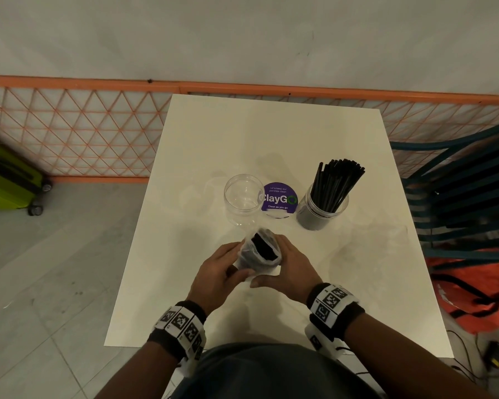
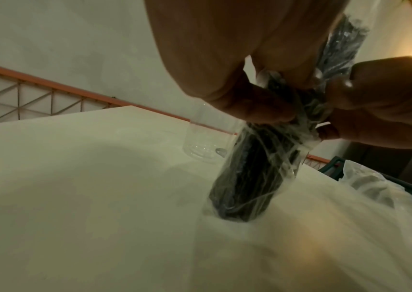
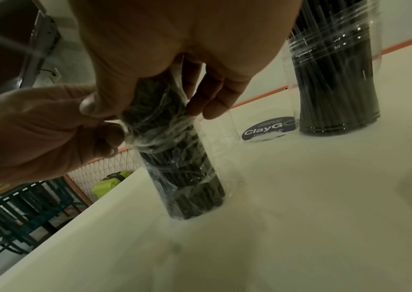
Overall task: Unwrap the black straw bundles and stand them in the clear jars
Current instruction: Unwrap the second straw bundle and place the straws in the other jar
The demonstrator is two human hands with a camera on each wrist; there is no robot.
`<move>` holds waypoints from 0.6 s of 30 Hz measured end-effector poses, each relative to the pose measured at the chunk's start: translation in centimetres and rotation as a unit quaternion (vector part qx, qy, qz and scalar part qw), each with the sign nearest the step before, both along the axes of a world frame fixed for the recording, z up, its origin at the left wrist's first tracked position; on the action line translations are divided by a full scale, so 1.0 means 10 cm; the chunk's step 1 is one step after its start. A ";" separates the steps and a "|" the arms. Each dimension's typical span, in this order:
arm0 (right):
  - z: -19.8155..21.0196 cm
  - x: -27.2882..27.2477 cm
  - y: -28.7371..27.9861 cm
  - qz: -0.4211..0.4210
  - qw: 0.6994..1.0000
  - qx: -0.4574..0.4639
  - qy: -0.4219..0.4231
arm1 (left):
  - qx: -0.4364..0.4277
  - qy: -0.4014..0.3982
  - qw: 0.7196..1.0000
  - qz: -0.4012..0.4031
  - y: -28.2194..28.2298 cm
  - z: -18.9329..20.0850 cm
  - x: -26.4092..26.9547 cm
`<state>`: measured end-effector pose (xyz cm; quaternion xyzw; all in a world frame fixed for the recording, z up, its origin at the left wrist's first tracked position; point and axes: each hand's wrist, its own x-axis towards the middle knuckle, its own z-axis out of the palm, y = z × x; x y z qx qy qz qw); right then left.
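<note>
A bundle of black straws (image 1: pixel 260 251) in clear plastic wrap stands upright on the white table (image 1: pixel 343 269), in front of me. My left hand (image 1: pixel 231 267) pinches the wrap at the bundle's middle, fingers (image 2: pixel 255 107) curled against it. From the other side my right hand (image 1: pixel 274 269) grips the bundle (image 3: pixel 182 171), thumb (image 3: pixel 97 100) in front and fingers (image 3: pixel 210 102) behind. The wrap's top is open and the straw ends show. An empty clear jar (image 1: pixel 244 197) stands just beyond the bundle. To its right, a second clear jar (image 1: pixel 324 204) holds loose black straws.
A purple round ClayGo sticker (image 1: pixel 279 198) lies between the two jars. Teal chairs (image 1: pixel 458 197) and an orange bag (image 1: pixel 473 286) are right of the table. An orange lattice fence (image 1: pixel 69 131) runs behind, with a green suitcase (image 1: pixel 9 180) on the floor at left.
</note>
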<state>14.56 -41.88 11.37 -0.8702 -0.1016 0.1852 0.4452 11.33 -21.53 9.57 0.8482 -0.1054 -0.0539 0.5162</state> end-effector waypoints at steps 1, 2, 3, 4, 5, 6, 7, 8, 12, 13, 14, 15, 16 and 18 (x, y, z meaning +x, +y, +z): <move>-0.02 -0.01 0.01 -0.005 1.000 0.000 -0.005 | 0.000 -0.007 1.000 0.001 -0.01 -0.01 -0.01; -0.03 -0.02 0.01 -0.011 1.000 -0.005 -0.007 | 0.002 -0.009 1.000 0.010 -0.01 -0.02 -0.01; -0.04 -0.02 0.03 -0.013 1.000 -0.014 -0.007 | 0.000 0.000 1.000 0.024 -0.01 -0.02 -0.02; -0.05 -0.03 0.04 -0.011 1.000 -0.028 -0.005 | -0.007 0.014 0.999 0.039 -0.01 -0.01 -0.02; -0.05 -0.04 0.05 -0.007 0.999 -0.038 -0.004 | -0.018 0.026 0.998 0.045 0.00 0.00 -0.02; -0.06 -0.05 0.06 -0.003 0.999 -0.046 -0.003 | -0.031 0.034 0.998 0.040 0.00 0.02 -0.02; -0.06 -0.05 0.06 0.000 0.999 -0.050 -0.004 | -0.039 0.036 0.998 0.028 -0.01 0.03 -0.02; -0.07 -0.05 0.07 0.003 0.998 -0.055 -0.007 | -0.040 0.032 0.999 0.018 -0.01 0.04 -0.02; -0.09 -0.02 0.10 0.021 0.996 -0.084 0.002 | -0.011 0.013 0.999 0.050 -0.04 -0.02 0.01; -0.09 -0.01 0.11 0.026 0.995 -0.091 0.000 | -0.005 0.010 0.998 0.058 -0.04 -0.06 0.01; -0.08 0.00 0.10 0.031 0.995 -0.094 -0.003 | 0.002 0.001 0.998 0.061 -0.05 -0.09 0.01; -0.06 0.01 0.10 0.033 0.995 -0.094 0.001 | 0.007 -0.007 0.998 0.064 -0.06 -0.12 0.00; -0.05 0.02 0.09 0.034 0.995 -0.092 0.008 | 0.009 -0.008 0.998 0.065 -0.06 -0.16 0.00; -0.06 0.02 0.07 0.043 0.994 -0.102 0.017 | 0.017 0.007 0.998 0.059 -0.06 -0.22 0.00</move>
